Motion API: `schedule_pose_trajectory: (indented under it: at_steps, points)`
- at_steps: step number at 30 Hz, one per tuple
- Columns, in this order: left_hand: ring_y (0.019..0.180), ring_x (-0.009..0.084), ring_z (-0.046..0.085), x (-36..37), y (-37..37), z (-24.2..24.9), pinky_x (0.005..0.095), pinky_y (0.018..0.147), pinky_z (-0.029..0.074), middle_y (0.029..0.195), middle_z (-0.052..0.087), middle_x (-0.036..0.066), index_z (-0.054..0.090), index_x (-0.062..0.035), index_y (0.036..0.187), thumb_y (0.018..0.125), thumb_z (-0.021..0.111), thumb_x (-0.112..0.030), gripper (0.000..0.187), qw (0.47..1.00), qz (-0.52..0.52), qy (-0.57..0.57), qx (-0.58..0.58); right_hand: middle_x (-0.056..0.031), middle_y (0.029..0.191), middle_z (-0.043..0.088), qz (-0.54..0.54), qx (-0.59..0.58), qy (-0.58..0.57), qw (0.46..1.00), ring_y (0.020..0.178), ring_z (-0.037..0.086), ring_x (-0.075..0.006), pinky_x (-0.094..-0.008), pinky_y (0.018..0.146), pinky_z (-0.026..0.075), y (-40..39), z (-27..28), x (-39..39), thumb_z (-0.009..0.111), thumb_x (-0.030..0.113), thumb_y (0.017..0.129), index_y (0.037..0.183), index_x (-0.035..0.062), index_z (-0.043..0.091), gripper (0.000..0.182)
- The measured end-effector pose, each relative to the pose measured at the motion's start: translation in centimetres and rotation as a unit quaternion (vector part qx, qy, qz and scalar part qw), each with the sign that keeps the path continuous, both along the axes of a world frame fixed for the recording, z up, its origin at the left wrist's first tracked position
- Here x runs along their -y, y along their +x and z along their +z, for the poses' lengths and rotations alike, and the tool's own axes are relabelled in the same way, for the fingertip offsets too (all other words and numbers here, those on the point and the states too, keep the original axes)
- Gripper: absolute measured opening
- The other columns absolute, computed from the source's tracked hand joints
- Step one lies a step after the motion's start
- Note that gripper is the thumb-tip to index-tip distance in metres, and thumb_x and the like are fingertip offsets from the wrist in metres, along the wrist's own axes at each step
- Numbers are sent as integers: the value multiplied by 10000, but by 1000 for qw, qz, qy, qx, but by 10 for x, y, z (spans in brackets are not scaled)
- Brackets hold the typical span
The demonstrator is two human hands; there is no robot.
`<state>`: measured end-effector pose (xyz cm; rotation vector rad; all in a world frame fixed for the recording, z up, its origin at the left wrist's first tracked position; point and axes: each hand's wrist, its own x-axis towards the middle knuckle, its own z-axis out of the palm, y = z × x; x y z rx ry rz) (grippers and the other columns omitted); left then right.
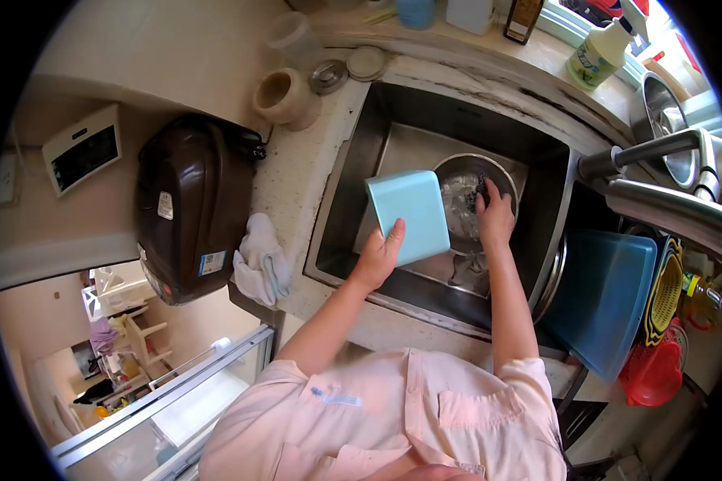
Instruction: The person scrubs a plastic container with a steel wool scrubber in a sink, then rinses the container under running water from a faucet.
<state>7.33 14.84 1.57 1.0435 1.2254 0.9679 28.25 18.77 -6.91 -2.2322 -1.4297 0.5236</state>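
Note:
My left hand (379, 258) grips the near-left side of a light blue container (413, 215), tilted over the left part of the steel sink (353, 152). Its thumb lies on the container's outer face. My right hand (496, 212) reaches into a round metal bowl (457, 167) standing on the sink floor, with its fingers closed on a dark scrubber (481, 192). Clear water or something shiny shows inside the bowl. Near the front of the sink floor, below the bowl, lies a dark, shiny item (465, 268) that I cannot make out.
Left of the sink are a white cloth (261, 260), a brown appliance (192, 200) and a beige jar (277, 96). A metal faucet (658, 152) juts in from the right, above a blue translucent tray (598, 297). A spray bottle (598, 56) stands on the sill.

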Motion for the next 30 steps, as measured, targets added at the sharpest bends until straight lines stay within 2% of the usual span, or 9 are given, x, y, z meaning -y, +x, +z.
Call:
schedule_pose_trajectory:
  at_steps: [4,6,11,15,19,21,24,27,30]
  points:
    - [1069,132,462,-10,-11,8,273,932,353,1148,502,65,394,-7,1217,893,530,-134,374,996,-54,64,-42,-193,1097,555,134,95,-139,976,953,571,-351,-394,795,463,15,-121,17,565,221,814,1195,135,528,392]
    - [1006,119,488,-15,-18,6,258,890,374,1074,536,60,448,5,1139,872,539,-84,296,997,-66,29,-18,-198,1099,567,114,-98,-142,978,971,572,-339,-380,827,453,23,-135,15,545,244,822,1164,114,548,366]
    - [927,85,511,-23,-24,-9,227,830,398,983,572,49,487,23,1086,862,525,-41,236,996,-83,1,-22,-168,1030,619,2,-328,48,943,941,595,-295,-332,801,459,-9,22,28,549,194,820,1100,54,586,315]
    - [828,79,499,-24,-21,-32,223,748,408,905,578,54,497,23,1060,874,499,-49,200,996,-89,10,-10,-136,828,584,134,-179,130,966,773,584,-279,-348,683,471,-59,135,51,648,176,745,1028,73,605,304]
    - [698,89,460,-23,-21,2,247,640,405,792,560,78,492,14,1038,873,489,-52,178,983,-164,39,-78,-97,742,511,144,28,231,962,670,527,-283,-357,614,452,-70,100,26,666,196,696,917,123,611,239]
    - [671,98,449,-18,-30,8,251,614,397,763,538,93,489,9,1045,866,486,-39,185,976,-173,68,-113,-66,751,558,20,-83,216,973,679,556,-224,-326,595,451,-37,55,1,634,214,752,904,103,607,190]
    - [761,84,466,-15,-45,20,223,688,390,852,546,62,488,6,1075,869,495,-55,215,978,-196,49,-55,-3,879,616,-181,-553,-169,796,797,588,-133,-298,681,472,-5,49,-3,516,345,858,1003,88,589,304]
    - [883,72,486,-9,-54,24,221,803,380,974,552,38,423,-9,1178,871,532,-131,348,956,-275,-47,89,-65,984,621,-219,-800,-142,540,916,589,-194,-360,786,496,-31,24,22,459,377,875,1058,51,566,389]
    - [995,155,517,-18,-54,9,279,862,398,1074,549,104,242,-45,1317,882,537,-243,562,890,-316,-174,279,-74,985,627,-206,-831,-102,506,890,605,-204,-360,785,498,-48,24,32,427,359,896,1047,53,572,371]
